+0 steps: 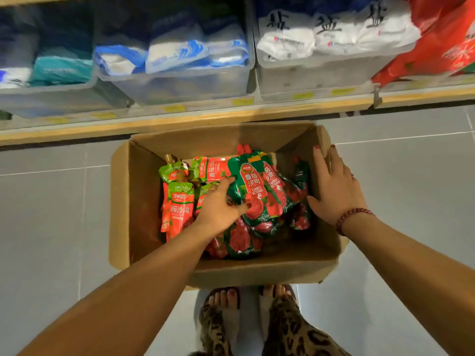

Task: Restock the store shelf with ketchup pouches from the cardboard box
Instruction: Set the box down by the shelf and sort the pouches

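Observation:
An open cardboard box (144, 201) stands on the floor below the shelf, with several ketchup pouches inside. My left hand (221, 201) reaches into the box and grips a dark green and red ketchup pouch (254, 191) by its left edge, thumb on its front. Lighter green and orange pouches (178, 206) lie to the left of that hand. My right hand (334, 186) rests flat with straight fingers against the box's right wall, a bead bracelet on its wrist.
The shelf edge (180, 122) runs above the box, with clear plastic bins (180, 83) of blue and white bags and white salt bags (321, 34). Red packets (442, 42) sit at the far right. My feet (246, 301) stand on grey tiles just behind the box.

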`<state>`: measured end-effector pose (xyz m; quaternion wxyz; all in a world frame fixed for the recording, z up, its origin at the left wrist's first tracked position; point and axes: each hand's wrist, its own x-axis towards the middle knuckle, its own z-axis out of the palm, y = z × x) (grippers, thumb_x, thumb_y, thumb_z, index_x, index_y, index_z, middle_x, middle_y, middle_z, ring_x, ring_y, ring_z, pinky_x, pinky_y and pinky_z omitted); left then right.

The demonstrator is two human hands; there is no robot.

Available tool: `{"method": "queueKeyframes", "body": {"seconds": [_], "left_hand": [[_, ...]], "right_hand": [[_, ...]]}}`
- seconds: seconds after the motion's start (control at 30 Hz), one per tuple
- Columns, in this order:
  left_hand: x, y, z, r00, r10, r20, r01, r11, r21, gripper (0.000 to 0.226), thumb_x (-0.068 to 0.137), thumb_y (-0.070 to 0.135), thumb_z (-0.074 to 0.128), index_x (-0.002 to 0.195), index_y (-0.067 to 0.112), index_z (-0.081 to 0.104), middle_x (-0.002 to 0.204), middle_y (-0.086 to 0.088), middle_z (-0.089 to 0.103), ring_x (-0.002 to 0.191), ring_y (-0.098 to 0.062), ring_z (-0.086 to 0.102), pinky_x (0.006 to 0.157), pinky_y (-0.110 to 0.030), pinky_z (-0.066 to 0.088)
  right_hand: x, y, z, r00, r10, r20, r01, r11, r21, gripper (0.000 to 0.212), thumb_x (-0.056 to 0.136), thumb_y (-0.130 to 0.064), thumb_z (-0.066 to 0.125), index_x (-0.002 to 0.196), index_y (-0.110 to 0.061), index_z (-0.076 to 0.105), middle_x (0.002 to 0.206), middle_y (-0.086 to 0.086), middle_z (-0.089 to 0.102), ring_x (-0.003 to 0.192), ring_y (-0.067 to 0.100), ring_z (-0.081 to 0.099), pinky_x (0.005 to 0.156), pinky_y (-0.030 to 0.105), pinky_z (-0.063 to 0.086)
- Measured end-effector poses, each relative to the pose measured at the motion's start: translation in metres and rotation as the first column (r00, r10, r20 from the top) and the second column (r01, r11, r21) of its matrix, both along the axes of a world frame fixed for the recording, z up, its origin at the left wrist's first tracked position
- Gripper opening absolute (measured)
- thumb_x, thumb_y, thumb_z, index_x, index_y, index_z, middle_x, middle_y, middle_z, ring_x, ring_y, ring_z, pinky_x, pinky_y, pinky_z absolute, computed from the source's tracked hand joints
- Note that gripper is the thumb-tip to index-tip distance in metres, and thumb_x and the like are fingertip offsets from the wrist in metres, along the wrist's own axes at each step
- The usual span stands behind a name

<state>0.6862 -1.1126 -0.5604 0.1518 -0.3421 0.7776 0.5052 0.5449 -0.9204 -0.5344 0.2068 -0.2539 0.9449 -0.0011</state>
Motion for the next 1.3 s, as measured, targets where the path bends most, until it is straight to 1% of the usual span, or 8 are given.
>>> {"method": "queueKeyframes", "body": {"seconds": [0.13, 0.37, 0.6, 0.77, 0.93, 1.1, 1.23, 1.3], "left_hand": [[-0.006, 0.009, -0.032, 0.99, 0.047, -0.136, -0.037, 0.997, 0.075, 0.089, 0.069, 0.028, 0.082, 0.142, 0.033, 0.031, 0.112, 0.021, 0.048, 0.099, -0.004, 0.052, 0.081, -0.023, 0.049], [-0.026, 0.014, -0.068, 0.971, 0.107, -0.215, -0.081, 0.989, 0.126, 0.103, 0.06, 0.013, 0.087, 0.144, 0.026, 0.028, 0.128, -0.003, 0.028, 0.111, -0.006, 0.037, 0.106, -0.018, 0.032], [-0.033, 0.012, -0.066, 0.987, -0.158, 0.003, 0.157, 0.982, -0.104, 0.126, 0.042, 0.06, 0.085, 0.147, 0.043, 0.016, 0.15, -0.009, 0.014, 0.139, -0.033, 0.018, 0.114, -0.041, 0.022], [-0.029, 0.014, -0.063, 0.996, -0.053, -0.069, 0.053, 0.999, -0.003, 0.115, 0.052, 0.036, 0.091, 0.146, 0.04, 0.025, 0.149, -0.012, 0.018, 0.139, -0.031, 0.022, 0.114, -0.041, 0.025], [-0.027, 0.008, -0.069, 0.982, 0.153, -0.109, -0.111, 0.94, 0.323, 0.102, 0.051, -0.001, 0.088, 0.138, 0.031, 0.045, 0.112, 0.002, 0.064, 0.102, -0.018, 0.061, 0.093, -0.036, 0.051], [-0.02, 0.011, -0.068, 0.975, 0.115, -0.188, -0.066, 0.967, 0.248, 0.104, 0.051, -0.002, 0.087, 0.14, 0.032, 0.042, 0.099, 0.007, 0.067, 0.092, -0.012, 0.064, 0.088, -0.031, 0.053], [-0.016, 0.011, -0.056, 0.935, 0.021, -0.354, 0.016, 0.995, 0.101, 0.107, 0.054, 0.001, 0.087, 0.141, 0.037, 0.037, 0.118, -0.007, 0.056, 0.105, -0.023, 0.059, 0.091, -0.039, 0.052], [-0.014, 0.008, -0.047, 0.905, -0.009, -0.425, 0.025, 0.999, 0.032, 0.105, 0.055, 0.002, 0.087, 0.141, 0.036, 0.037, 0.114, -0.006, 0.051, 0.1, -0.02, 0.058, 0.083, -0.024, 0.054]], "right_hand": [[0.005, 0.008, -0.032, 0.994, -0.107, 0.033, 0.112, 0.965, -0.235, 0.1, 0.083, -0.027, 0.065, 0.145, -0.033, -0.013, 0.155, 0.015, 0.01, 0.127, 0.038, 0.042, 0.099, 0.05, 0.044], [0.006, 0.01, -0.055, 0.984, -0.114, -0.139, 0.061, 0.938, -0.341, 0.101, 0.085, -0.017, 0.06, 0.142, -0.039, -0.021, 0.144, 0.013, 0.035, 0.099, 0.026, 0.061, 0.077, 0.038, 0.055], [0.006, 0.009, -0.058, 0.97, -0.083, -0.227, 0.0, 0.939, -0.345, 0.098, 0.084, -0.023, 0.063, 0.146, -0.028, -0.014, 0.13, 0.011, 0.048, 0.084, 0.022, 0.062, 0.068, 0.031, 0.054], [0.008, 0.006, -0.056, 0.975, -0.059, -0.213, -0.014, 0.945, -0.328, 0.1, 0.086, -0.022, 0.062, 0.145, -0.028, -0.018, 0.136, 0.012, 0.042, 0.093, 0.022, 0.06, 0.072, 0.031, 0.053], [0.005, 0.002, -0.056, 0.982, -0.145, -0.119, 0.103, 0.946, -0.306, 0.101, 0.085, -0.024, 0.061, 0.142, -0.037, -0.021, 0.135, 0.008, 0.04, 0.086, 0.015, 0.052, 0.058, 0.021, 0.043], [0.006, 0.005, -0.057, 0.981, -0.126, -0.148, 0.073, 0.945, -0.319, 0.106, 0.083, -0.025, 0.064, 0.141, -0.038, -0.023, 0.131, 0.008, 0.045, 0.077, 0.014, 0.052, 0.052, 0.016, 0.039], [0.003, 0.005, -0.056, 0.984, -0.128, -0.122, 0.08, 0.936, -0.343, 0.106, 0.082, -0.028, 0.065, 0.142, -0.039, -0.022, 0.134, 0.009, 0.044, 0.094, 0.02, 0.06, 0.06, 0.02, 0.045], [0.003, 0.007, -0.053, 0.983, -0.118, -0.139, 0.061, 0.931, -0.361, 0.1, 0.083, -0.031, 0.065, 0.145, -0.037, -0.012, 0.144, 0.01, 0.034, 0.116, 0.026, 0.05, 0.078, 0.03, 0.05]]}}
